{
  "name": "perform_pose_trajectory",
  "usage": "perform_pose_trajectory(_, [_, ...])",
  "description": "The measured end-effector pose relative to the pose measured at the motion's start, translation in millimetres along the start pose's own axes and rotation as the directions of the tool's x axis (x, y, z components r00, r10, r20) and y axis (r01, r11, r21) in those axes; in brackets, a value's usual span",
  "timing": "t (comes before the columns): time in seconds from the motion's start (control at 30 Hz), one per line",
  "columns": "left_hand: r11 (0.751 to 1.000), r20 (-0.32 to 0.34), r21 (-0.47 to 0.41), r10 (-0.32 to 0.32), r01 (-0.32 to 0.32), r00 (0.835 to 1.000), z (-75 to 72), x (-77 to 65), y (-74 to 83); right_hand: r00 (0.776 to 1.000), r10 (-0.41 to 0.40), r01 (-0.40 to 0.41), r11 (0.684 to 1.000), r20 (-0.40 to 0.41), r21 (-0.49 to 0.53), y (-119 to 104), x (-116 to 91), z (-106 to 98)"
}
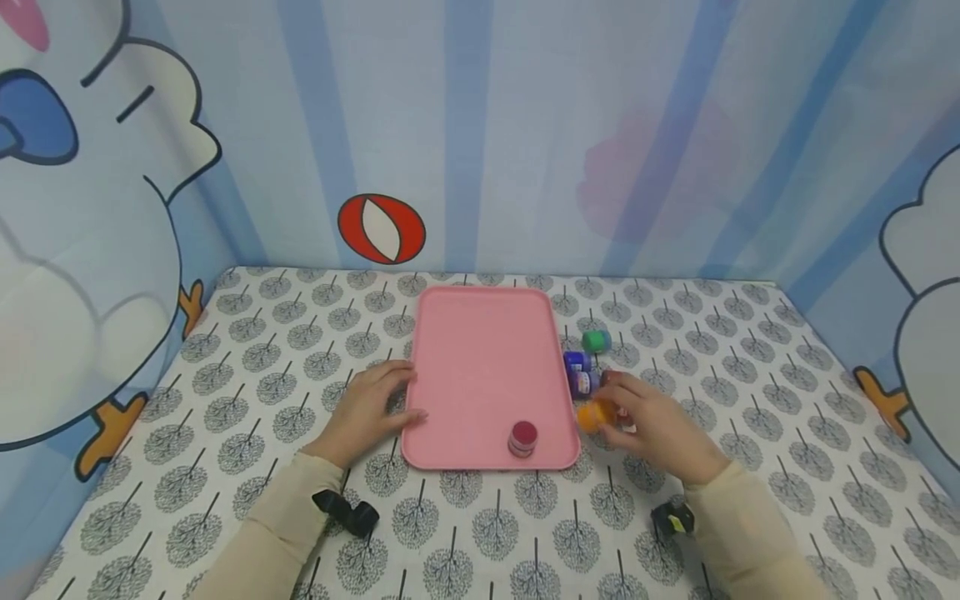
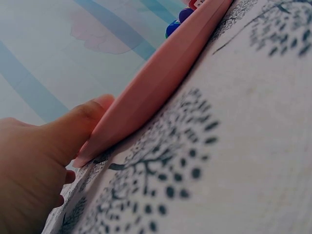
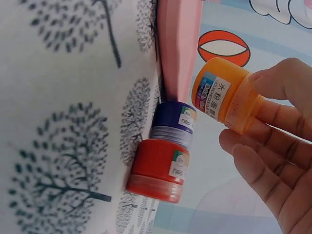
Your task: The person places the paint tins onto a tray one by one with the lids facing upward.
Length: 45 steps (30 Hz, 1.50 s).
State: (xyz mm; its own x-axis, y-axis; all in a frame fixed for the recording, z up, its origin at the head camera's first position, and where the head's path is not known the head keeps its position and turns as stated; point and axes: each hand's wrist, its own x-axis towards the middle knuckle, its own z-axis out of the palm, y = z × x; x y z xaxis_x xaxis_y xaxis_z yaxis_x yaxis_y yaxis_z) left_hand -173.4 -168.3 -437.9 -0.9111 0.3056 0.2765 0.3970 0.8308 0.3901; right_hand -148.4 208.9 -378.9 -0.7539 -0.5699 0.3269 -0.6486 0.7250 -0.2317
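My right hand (image 1: 660, 425) pinches an orange paint jar (image 3: 214, 92) between thumb and fingers, held up beside the pink tray's right edge. In the right wrist view its printed label shows, and a red paint jar (image 3: 158, 165) and a purple-blue paint jar (image 3: 174, 118) lie below it on the cloth. With thumb and fingers spread, my left hand (image 1: 367, 412) rests at the left rim of the pink tray (image 1: 480, 358). A paint jar with a dark red top (image 1: 522, 438) stands in the tray's near right corner.
A green paint jar (image 1: 596, 341) lies right of the tray, beyond two blue-purple jars (image 1: 577, 362) close to its edge. More red shows partly hidden behind my right hand. The tree-print cloth (image 1: 285, 417) covers the table, and a patterned curtain (image 1: 525, 150) hangs behind.
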Motion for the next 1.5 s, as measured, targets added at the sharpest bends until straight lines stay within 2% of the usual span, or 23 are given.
perform_pose_trajectory(0.17, [1.000, -0.011, 0.009, 0.001, -0.001, 1.000, -1.3, -0.8, -1.2, 1.000, 0.000, 0.000, 1.000, 0.016, 0.009, -5, 7, -4])
perform_pose_trajectory(0.43, [1.000, -0.010, 0.007, 0.005, -0.005, 1.000, 2.1, 0.1, -4.0, 0.998, 0.014, -0.011, 0.999, 0.054, -0.039, -8, 16, -4])
perform_pose_trajectory(1.03, [1.000, -0.007, 0.000, -0.001, 0.001, 1.000, 0.7, 0.3, -1.1, 0.998, -0.030, 0.034, 0.997, 0.064, -0.076, -22, 36, 10])
perform_pose_trajectory(1.3, [1.000, -0.004, -0.006, -0.006, 0.006, 1.000, 1.5, 0.3, -2.1, 0.994, -0.004, 0.015, 0.995, 0.110, -0.094, -30, 43, 15])
perform_pose_trajectory(1.5, [1.000, -0.002, -0.004, -0.008, 0.008, 1.000, 1.3, -0.4, -1.9, 0.994, -0.062, 0.070, 0.994, 0.090, -0.089, -33, 47, 23])
